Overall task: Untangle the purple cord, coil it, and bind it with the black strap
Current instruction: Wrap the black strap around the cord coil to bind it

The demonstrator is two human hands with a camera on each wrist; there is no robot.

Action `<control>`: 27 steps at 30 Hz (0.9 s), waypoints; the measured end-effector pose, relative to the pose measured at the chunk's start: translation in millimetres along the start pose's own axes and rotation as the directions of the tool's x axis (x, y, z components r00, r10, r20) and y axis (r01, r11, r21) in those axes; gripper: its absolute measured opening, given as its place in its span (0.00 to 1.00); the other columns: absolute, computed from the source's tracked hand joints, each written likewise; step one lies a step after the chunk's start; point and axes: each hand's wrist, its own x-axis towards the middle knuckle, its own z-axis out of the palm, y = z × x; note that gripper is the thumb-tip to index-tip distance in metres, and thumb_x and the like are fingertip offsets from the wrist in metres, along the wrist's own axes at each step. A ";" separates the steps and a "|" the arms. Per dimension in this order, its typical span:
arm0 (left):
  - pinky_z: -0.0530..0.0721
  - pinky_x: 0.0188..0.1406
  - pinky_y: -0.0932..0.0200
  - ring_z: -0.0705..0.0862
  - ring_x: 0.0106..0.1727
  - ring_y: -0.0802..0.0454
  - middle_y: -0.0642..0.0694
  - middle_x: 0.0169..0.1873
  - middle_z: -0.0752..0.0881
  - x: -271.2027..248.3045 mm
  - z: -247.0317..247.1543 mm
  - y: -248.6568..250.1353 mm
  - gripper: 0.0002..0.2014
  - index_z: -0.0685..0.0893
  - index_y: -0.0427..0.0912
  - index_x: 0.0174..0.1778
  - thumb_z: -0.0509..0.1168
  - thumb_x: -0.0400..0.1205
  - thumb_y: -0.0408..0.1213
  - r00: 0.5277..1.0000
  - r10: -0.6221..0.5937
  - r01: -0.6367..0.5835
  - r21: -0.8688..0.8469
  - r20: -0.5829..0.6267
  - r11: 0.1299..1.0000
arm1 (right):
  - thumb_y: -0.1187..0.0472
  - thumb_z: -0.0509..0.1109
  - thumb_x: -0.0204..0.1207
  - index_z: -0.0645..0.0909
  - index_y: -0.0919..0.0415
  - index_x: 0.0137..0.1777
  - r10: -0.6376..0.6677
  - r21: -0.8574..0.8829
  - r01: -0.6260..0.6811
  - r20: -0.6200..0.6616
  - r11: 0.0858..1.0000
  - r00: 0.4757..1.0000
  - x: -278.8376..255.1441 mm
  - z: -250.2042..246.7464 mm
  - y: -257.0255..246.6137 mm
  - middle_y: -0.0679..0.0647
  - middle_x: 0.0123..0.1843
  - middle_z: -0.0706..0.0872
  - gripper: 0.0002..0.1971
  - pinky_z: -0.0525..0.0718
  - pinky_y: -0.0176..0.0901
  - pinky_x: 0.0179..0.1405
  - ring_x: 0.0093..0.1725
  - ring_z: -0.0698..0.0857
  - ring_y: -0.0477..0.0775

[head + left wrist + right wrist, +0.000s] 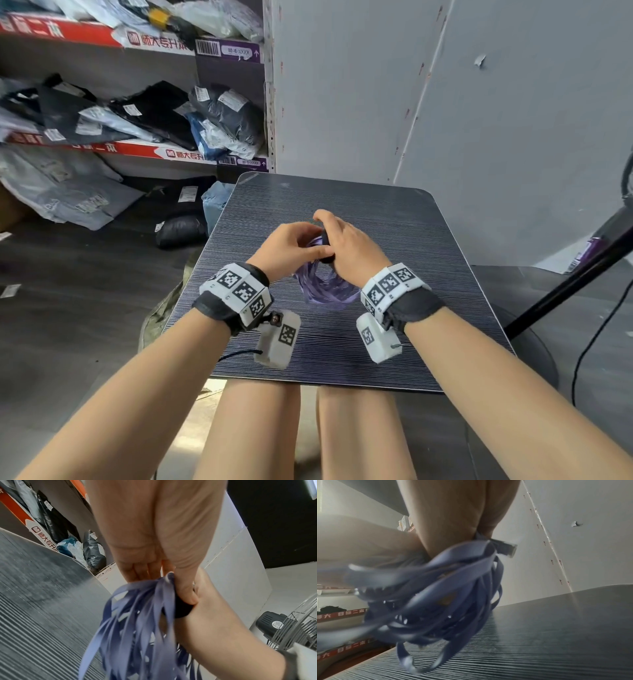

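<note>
**Binding a coiled purple cord with a black strap**

Above the middle of a dark tabletop with fine horizontal ridges and rounded corners, my two hands meet around a bundle of flat, ribbon-like purple cord. The cord is gathered into many loose loops that hang down from my grip, the lowest loops near or on the ridged surface. It looks smooth and slightly glossy, and one end carries a clear plastic plug that sticks out beside my right hand.

My left hand is curled at the top of the bundle, its thumb pressing on the black strap, a soft, matte band wrapped round the gathered loops. My right hand is also curled closed over the same spot, its fingers bent down over the strap and cord; the two hands touch each other. How completely the strap is fastened, I cannot tell.

Both wrists wear black cuffs with white blocks printed with square black-and-white marker codes, and a small white camera box hangs under each.

To my left, metal shelves hold heaps of grey, black and blue plastic mailing bags with white shipping labels. Red strips along the shelf edges carry white Chinese characters, and purple tags show barcodes. A pale grey wall stands behind the tabletop.
</note>
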 end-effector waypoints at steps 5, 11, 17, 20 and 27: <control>0.85 0.57 0.50 0.87 0.48 0.51 0.47 0.45 0.87 4.0 5.2 5.4 0.16 0.83 0.43 0.60 0.71 0.76 0.33 0.998 0.006 -0.007 -0.024 -0.065 1.000 | 0.67 0.71 0.73 0.53 0.54 0.79 0.072 0.181 -0.064 -0.041 0.981 0.997 -1.2 0.0 3.4 0.62 0.69 0.77 0.39 0.76 0.45 0.49 0.61 0.81 0.64; 0.86 0.57 0.55 0.87 0.53 0.42 0.45 0.45 0.85 15.8 0.6 -4.4 0.15 0.82 0.46 0.57 0.67 0.78 0.27 0.992 0.045 -0.063 -0.154 -0.118 0.986 | 0.66 0.73 0.71 0.45 0.40 0.79 0.287 0.584 -0.235 0.004 0.777 0.958 2.1 9.1 20.1 0.58 0.45 0.87 0.48 0.84 0.54 0.42 0.41 0.86 0.60; 0.83 0.45 0.62 0.86 0.46 0.46 0.38 0.44 0.84 30.8 -3.4 -20.2 0.11 0.78 0.49 0.54 0.64 0.81 0.28 0.980 -0.006 -0.063 -0.336 -0.200 0.940 | 0.63 0.77 0.71 0.70 0.55 0.71 0.337 0.836 -0.294 0.141 0.464 0.931 0.3 12.6 33.5 0.51 0.63 0.82 0.29 0.79 0.43 0.57 0.59 0.83 0.49; 0.82 0.35 0.69 0.85 0.36 0.57 0.44 0.39 0.83 43.4 -0.9 -23.4 0.10 0.75 0.46 0.56 0.62 0.83 0.28 0.971 -0.045 -0.047 -0.370 -0.236 0.928 | 0.59 0.77 0.70 0.65 0.43 0.70 0.324 0.858 -0.284 0.147 0.429 0.934 9.5 17.7 36.4 0.51 0.71 0.75 0.33 0.79 0.51 0.66 0.67 0.79 0.52; 0.79 0.27 0.71 0.82 0.39 0.50 0.41 0.43 0.81 86.5 -16.8 -44.5 0.12 0.73 0.48 0.58 0.61 0.83 0.29 0.962 -0.069 0.001 -0.251 -0.265 0.968 | 0.73 0.68 0.72 0.70 0.47 0.68 0.391 0.834 -0.216 0.000 0.508 0.920 53.0 19.5 45.9 0.53 0.63 0.79 0.29 0.80 0.31 0.45 0.56 0.81 0.51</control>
